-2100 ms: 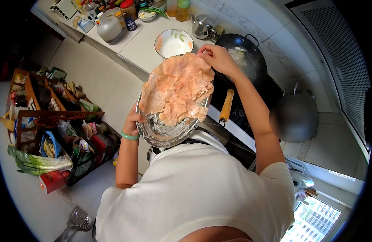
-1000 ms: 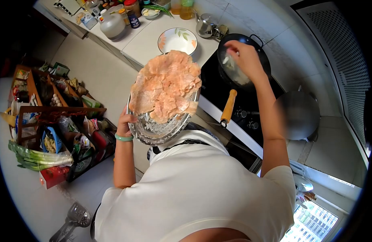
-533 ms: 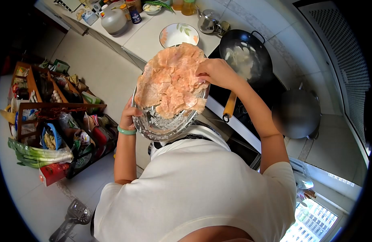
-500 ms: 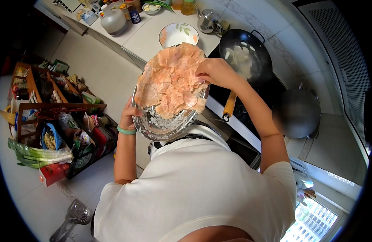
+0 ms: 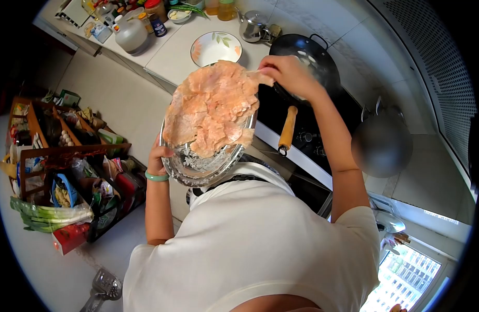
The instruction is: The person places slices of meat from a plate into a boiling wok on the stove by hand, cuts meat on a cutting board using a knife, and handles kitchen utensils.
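Observation:
My left hand (image 5: 157, 159), with a green bangle at the wrist, grips the left edge of an oval metal platter (image 5: 208, 174) held tilted in front of my body. Overlapping thin pale-pink raw meat slices (image 5: 211, 106) cover most of the platter, and white powder shows on its lower part. At the upper right, my right hand (image 5: 289, 75) pinches one meat slice (image 5: 262, 78), which stretches out past the pile's edge. Behind that hand is a black wok (image 5: 328, 65) with pale pieces inside, partly hidden by the hand. Its wooden handle (image 5: 288, 130) points toward me.
A floral bowl (image 5: 216, 49) and a steel kettle (image 5: 254, 26) stand on the counter. Jars and bottles line its back. A second dark pan (image 5: 382, 143) is at the right. Floor racks of groceries (image 5: 76, 151) stand at the left. The range hood (image 5: 431, 62) overhangs the right side.
My right hand has moved from the pile's right edge toward the wok, drawing a meat slice outward. The platter stays in my left hand. The whole view has shifted slightly.

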The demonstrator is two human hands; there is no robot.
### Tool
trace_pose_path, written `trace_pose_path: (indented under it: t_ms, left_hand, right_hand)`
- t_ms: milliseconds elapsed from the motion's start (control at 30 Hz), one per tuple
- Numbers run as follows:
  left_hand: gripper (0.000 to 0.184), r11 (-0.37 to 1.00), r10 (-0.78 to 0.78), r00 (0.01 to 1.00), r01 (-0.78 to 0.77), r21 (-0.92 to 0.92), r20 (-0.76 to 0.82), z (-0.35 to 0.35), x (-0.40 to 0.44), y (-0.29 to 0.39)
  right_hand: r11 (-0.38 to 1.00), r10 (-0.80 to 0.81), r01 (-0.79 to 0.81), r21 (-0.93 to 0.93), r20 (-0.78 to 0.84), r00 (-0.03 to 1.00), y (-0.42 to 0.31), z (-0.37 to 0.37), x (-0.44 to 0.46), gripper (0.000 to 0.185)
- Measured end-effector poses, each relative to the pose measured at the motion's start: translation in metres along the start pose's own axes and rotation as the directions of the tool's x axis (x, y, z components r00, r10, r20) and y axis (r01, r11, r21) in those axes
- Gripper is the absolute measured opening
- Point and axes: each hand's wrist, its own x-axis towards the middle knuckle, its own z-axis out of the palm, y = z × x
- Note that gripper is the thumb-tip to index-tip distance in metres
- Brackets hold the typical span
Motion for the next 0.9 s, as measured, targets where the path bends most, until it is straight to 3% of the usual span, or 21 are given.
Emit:
trace_pose_path:
  t_ms: [133, 167, 200, 267, 300, 367, 500, 567, 600, 667, 733, 833, 900]
  left_hand:
    - [0.087, 1.0, 0.011, 0.999, -0.011, 0.015, -0.05, -0.009, -0.003, -0.004]
    - [0.086, 1.0, 0.028, 0.996, -0.027, 0.01, -0.084, -0.009, -0.004, -0.006]
    - [0.084, 0.999, 0.044, 0.996, -0.046, -0.02, -0.077, -0.009, -0.005, -0.008]
    - [0.084, 0.999, 0.039, 0.996, -0.04, -0.011, -0.079, -0.012, -0.007, -0.008]
    - [0.084, 0.999, 0.042, 0.996, -0.042, 0.001, -0.083, -0.013, -0.008, -0.008]
    - [0.083, 0.998, 0.057, 0.995, -0.056, 0.013, -0.082, -0.014, -0.009, -0.008]
    - [0.083, 0.998, 0.058, 0.991, -0.054, 0.031, -0.119, -0.015, -0.011, -0.007]
    - [0.083, 0.998, 0.067, 0.989, -0.064, 0.03, -0.128, -0.018, -0.012, -0.006]
    - [0.084, 0.998, 0.054, 0.99, -0.052, 0.023, -0.128, -0.022, -0.012, -0.007]
    - [0.085, 0.999, 0.044, 0.99, -0.04, 0.029, -0.133, -0.025, -0.012, -0.007]
    - [0.087, 0.999, 0.037, 0.994, -0.034, 0.023, -0.107, -0.018, -0.01, -0.005]
    - [0.088, 1.0, 0.021, 0.996, -0.021, 0.003, -0.086, -0.01, -0.008, -0.002]
    - [0.088, 0.999, -0.002, 0.998, 0.0, -0.036, -0.057, -0.009, -0.006, -0.001]
  right_hand:
    - [0.982, 0.126, -0.123, -0.145, 0.009, 0.992, 0.054, -0.053, -0.023, 0.017]
    - [0.945, 0.201, -0.187, -0.268, 0.022, 0.979, 0.078, -0.063, -0.029, 0.018]
    - [0.9, 0.302, -0.274, -0.338, 0.032, 0.953, 0.099, -0.071, -0.035, 0.017]
    - [0.787, 0.353, -0.31, -0.533, -0.024, 0.935, 0.167, -0.072, -0.047, 0.014]
    - [0.786, 0.354, -0.311, -0.534, -0.023, 0.935, 0.191, -0.069, -0.051, 0.014]
    - [0.574, 0.568, -0.482, -0.661, -0.102, 0.817, 0.226, -0.062, -0.059, 0.013]
    - [0.532, 0.599, -0.559, -0.636, -0.183, 0.779, 0.249, -0.053, -0.071, 0.014]
    - [0.506, 0.522, -0.656, -0.56, -0.406, 0.75, 0.221, -0.047, -0.066, 0.018]
    - [0.519, 0.518, -0.645, -0.56, -0.395, 0.759, 0.202, -0.047, -0.06, 0.018]
    - [0.773, 0.366, -0.512, -0.375, -0.396, 0.842, 0.151, -0.048, -0.045, 0.022]
    - [0.897, 0.239, -0.354, -0.265, -0.384, 0.892, 0.098, -0.038, -0.034, 0.021]
    - [0.982, 0.151, -0.167, -0.086, -0.169, 0.974, 0.019, -0.013, -0.021, 0.018]
    - [0.997, 0.037, -0.038, -0.065, -0.015, 0.999, -0.01, 0.007, -0.018, 0.022]
